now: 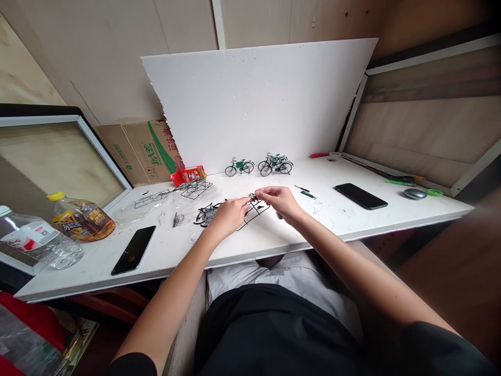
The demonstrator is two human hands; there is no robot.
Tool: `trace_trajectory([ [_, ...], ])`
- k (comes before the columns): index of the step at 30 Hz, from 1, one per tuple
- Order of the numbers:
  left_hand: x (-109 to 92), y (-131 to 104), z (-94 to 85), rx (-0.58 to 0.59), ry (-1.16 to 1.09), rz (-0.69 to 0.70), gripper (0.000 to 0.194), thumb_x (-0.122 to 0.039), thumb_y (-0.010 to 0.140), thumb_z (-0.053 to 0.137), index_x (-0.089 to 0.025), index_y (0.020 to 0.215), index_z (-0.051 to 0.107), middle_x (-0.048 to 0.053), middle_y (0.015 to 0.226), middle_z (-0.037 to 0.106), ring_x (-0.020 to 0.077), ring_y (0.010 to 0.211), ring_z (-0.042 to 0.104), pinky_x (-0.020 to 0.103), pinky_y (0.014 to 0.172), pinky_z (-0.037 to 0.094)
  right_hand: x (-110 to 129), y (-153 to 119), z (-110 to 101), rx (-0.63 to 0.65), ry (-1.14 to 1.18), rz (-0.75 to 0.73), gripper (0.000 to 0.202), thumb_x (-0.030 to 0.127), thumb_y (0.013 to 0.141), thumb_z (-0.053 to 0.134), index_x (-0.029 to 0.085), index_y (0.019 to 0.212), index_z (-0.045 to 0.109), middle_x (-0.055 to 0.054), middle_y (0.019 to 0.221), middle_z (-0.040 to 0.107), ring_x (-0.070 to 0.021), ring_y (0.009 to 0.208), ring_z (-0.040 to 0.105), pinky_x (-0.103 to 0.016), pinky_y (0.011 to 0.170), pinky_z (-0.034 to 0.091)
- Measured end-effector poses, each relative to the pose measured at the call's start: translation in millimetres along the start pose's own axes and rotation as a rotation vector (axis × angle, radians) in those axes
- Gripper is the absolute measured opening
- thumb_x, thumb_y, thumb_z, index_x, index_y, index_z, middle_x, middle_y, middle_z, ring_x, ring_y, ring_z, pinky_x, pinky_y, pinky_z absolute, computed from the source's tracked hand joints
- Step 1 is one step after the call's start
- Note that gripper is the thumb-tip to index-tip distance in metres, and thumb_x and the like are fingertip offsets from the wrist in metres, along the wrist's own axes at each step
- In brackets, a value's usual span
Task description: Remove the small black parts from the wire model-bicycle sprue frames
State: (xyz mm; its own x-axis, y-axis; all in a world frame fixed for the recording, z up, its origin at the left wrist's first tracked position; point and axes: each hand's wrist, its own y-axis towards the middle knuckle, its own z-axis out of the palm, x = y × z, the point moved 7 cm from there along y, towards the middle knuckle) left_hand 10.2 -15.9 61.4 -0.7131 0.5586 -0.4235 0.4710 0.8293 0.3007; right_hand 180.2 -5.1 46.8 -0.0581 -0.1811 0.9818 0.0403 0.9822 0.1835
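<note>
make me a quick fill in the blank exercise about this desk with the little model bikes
1. Both hands, the left hand and the right hand, hold a black parts ____ between them.
2. Two finished model bikes stand in front of the ____ foam board.
3. The number of black phones lying on the table is ____.

Missing words: frame; white; two

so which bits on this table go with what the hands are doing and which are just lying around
In use: black plastic parts frame, held by left hand and right hand; part-built dark model bicycle; spare wire-like parts frames; finished small green model bicycles.

Lying about: two black phones; yellow-capped drink bottle; clear water bottle; red packet.
</note>
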Motion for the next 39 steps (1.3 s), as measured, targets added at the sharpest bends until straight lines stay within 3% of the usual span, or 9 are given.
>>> trace_trajectory([
  [5,1.9,0.0,0.9,0.005,-0.046,-0.008,0.033,-0.027,0.103,0.051,-0.021,0.126,0.075,0.009,0.094,0.081,0.0233,0.086,0.072,0.031,0.081,0.051,4.7,-4.7,-0.7,-0.031,-0.05,0.022,0.032,0.037,0.083,0.084,0.012,0.103,0.084,-0.014,0.093,0.08,-0.0112,0.059,0.054,-0.024,0.046,0.04],
  [10,-0.4,-1.4,-2.0,0.0,-0.115,0.002,0.03,-0.027,0.103,0.05,-0.022,0.118,0.075,0.007,0.091,0.08,0.0216,0.082,0.072,0.029,0.079,0.05,8.7,-6.4,3.2,-0.005,-0.088,-0.022,0.034,0.04,0.089,0.079,0.013,0.109,0.084,-0.015,0.099,0.08,-0.0085,0.053,0.05,-0.022,0.042,0.037],
  [18,-0.7,-1.9,-3.6,-0.009,-0.197,0.004,0.024,-0.031,0.102,0.049,-0.021,0.101,0.071,0.004,0.084,0.076,0.0192,0.071,0.068,0.029,0.071,0.05,13.9,-6.3,4.6,0.037,-0.12,-0.121,0.046,0.059,0.087,0.078,0.016,0.103,0.084,-0.014,0.097,0.08,-0.0155,0.062,0.06,-0.027,0.048,0.046],
  [23,2.7,-1.2,-2.5,-0.022,-0.213,-0.01,0.028,-0.033,0.102,0.049,-0.02,0.11,0.073,0.005,0.086,0.076,0.0189,0.07,0.067,0.029,0.071,0.051,9.4,-2.1,3.9,0.057,-0.121,-0.146,0.051,0.062,0.083,0.081,0.016,0.106,0.083,-0.015,0.093,0.08,-0.021,0.066,0.065,-0.033,0.054,0.052],
  [26,4.6,-0.7,-1.5,-0.026,-0.236,-0.012,0.032,-0.034,0.102,0.049,-0.02,0.119,0.074,0.006,0.087,0.077,0.0184,0.07,0.067,0.029,0.072,0.051,7.0,0.9,5.2,0.074,-0.13,-0.19,0.05,0.063,0.082,0.081,0.017,0.102,0.083,-0.014,0.096,0.08,-0.0249,0.079,0.069,-0.034,0.061,0.055],
  [29,6.2,-0.3,-1.0,-0.028,-0.254,-0.016,0.034,-0.034,0.102,0.05,-0.019,0.122,0.073,0.006,0.087,0.078,0.0186,0.071,0.068,0.029,0.073,0.052,6.3,2.0,5.7,0.079,-0.15,-0.222,0.048,0.065,0.083,0.078,0.018,0.093,0.081,-0.011,0.097,0.08,-0.0242,0.084,0.07,-0.032,0.064,0.054],
  [34,8.5,0.6,-0.1,-0.028,-0.261,-0.021,0.032,-0.033,0.102,0.051,-0.019,0.119,0.073,0.006,0.086,0.077,0.0184,0.072,0.068,0.029,0.074,0.053,2.8,2.2,4.2,0.061,-0.183,-0.203,0.052,0.069,0.083,0.075,0.017,0.087,0.076,-0.011,0.088,0.078,-0.0198,0.07,0.064,-0.029,0.054,0.046],
  [39,10.8,1.2,0.9,-0.034,-0.275,-0.031,0.033,-0.036,0.102,0.051,-0.019,0.121,0.073,0.006,0.086,0.077,0.0187,0.072,0.068,0.03,0.074,0.053,1.6,2.1,4.6,0.046,-0.155,-0.228,0.053,0.071,0.083,0.074,0.018,0.082,0.072,-0.01,0.092,0.078,-0.0204,0.077,0.066,-0.029,0.059,0.048],
])
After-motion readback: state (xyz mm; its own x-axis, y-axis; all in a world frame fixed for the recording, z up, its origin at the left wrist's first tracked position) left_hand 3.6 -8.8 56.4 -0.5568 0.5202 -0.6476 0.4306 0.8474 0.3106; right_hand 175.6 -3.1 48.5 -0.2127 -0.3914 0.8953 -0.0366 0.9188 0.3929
